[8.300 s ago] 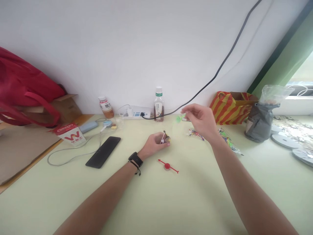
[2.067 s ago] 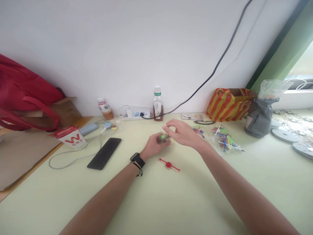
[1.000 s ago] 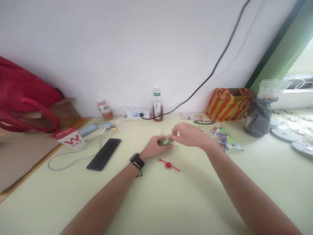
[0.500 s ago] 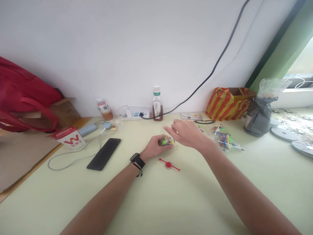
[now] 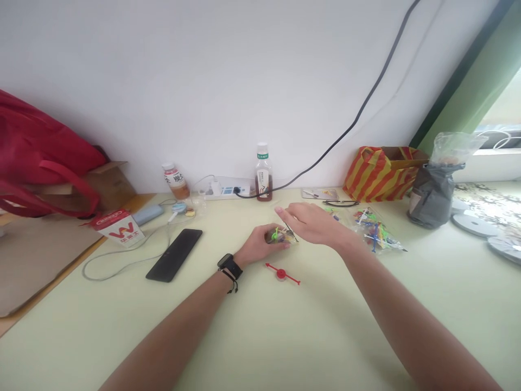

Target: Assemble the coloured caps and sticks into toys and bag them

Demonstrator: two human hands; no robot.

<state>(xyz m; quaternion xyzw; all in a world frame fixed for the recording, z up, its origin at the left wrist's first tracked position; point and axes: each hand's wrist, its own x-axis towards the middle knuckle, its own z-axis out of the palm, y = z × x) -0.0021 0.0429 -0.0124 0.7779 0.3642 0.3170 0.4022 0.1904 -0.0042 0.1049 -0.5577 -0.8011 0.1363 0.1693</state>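
Observation:
My left hand [image 5: 260, 242], with a black watch on its wrist, is curled round a small clear plastic bag [image 5: 280, 235] of coloured plastic pieces; green and yellow ones show. Over the bag's right side, my right hand [image 5: 307, 221] is closed with fingers bent down. A thin dark piece [image 5: 291, 232] shows below its fingertips and seems to be pinched there. On the table in front of both hands lies a red arrow spinner [image 5: 281, 274] with a round hub. Right of my right hand is a clear bag of coloured plastic arrows [image 5: 376, 233].
A black phone [image 5: 174, 255] and a cable lie at left, by a red and white box [image 5: 119, 228]. Two drink bottles, one a tea bottle [image 5: 264, 176], stand near a power strip [image 5: 228, 188]. Glasses [image 5: 341, 204], a striped bag [image 5: 378, 174] and grey discs [image 5: 475, 224] are at right.
A thin dark piece now shows under my right fingertips at the bag, where none was clear before. My right hand has shifted slightly; my left hand keeps its hold.

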